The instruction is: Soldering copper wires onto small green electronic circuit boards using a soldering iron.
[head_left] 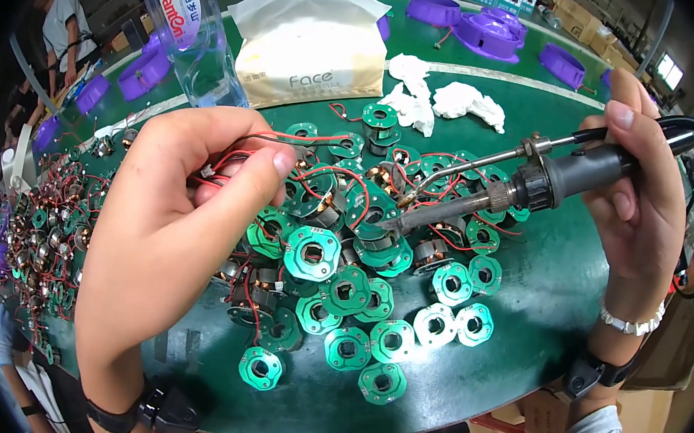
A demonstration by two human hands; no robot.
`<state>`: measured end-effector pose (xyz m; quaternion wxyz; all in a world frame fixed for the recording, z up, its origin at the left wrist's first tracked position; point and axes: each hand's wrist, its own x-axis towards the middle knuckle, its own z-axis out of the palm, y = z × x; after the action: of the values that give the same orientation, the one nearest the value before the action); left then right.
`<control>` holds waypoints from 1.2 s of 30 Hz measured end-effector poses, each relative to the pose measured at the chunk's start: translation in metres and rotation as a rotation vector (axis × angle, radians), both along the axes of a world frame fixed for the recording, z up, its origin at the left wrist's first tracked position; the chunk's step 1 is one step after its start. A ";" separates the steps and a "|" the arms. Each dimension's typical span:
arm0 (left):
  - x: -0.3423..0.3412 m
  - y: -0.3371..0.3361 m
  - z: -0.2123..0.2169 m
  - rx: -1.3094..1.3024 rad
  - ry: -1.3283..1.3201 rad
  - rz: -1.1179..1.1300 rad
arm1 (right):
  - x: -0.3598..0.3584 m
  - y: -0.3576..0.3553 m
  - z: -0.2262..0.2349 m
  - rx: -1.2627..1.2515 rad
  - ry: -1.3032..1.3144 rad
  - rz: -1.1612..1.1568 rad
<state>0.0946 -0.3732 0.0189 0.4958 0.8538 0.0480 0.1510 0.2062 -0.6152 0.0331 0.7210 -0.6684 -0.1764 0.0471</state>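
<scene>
My left hand (168, 208) is closed on a bunch of thin red and black wires (219, 172), pinched between thumb and fingers. My right hand (647, 183) grips a soldering iron (572, 178) with a thin metal feed tube (473, 163) along its top. The iron's tip reaches down to a green round circuit board (377, 207) on a small motor part; whether it touches cannot be made out. Around it lie several copper-wound motor parts (431, 254) with red leads. Nearer me, loose green ring-shaped boards (392, 340) are spread over the green table (464, 386).
A large heap of wired motor parts (53, 230) covers the left side. Behind my left hand stand a water bottle (201, 44) and a tissue pack (309, 46). Crumpled tissues (468, 103) and purple round housings (490, 34) lie farther back. A person (69, 23) stands at far left.
</scene>
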 end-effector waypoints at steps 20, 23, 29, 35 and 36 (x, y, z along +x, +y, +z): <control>0.008 0.009 -0.004 0.608 -0.248 0.061 | 0.017 -0.018 -0.002 0.191 -0.027 0.035; 0.009 0.010 0.011 0.408 0.260 -0.056 | 0.016 -0.020 -0.002 0.219 -0.042 0.051; 0.017 0.021 -0.003 0.722 -0.287 -0.126 | 0.019 -0.024 -0.003 0.248 -0.062 0.130; 0.019 0.018 0.000 0.783 -0.323 -0.358 | 0.017 -0.023 -0.003 0.241 -0.082 0.066; 0.018 0.018 0.000 0.781 -0.324 -0.360 | 0.015 -0.021 -0.003 0.246 -0.099 0.033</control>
<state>0.1128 -0.3553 0.0187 0.1562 0.9368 -0.2399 0.2009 0.2207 -0.6361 0.0301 0.7870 -0.5737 -0.2270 0.0038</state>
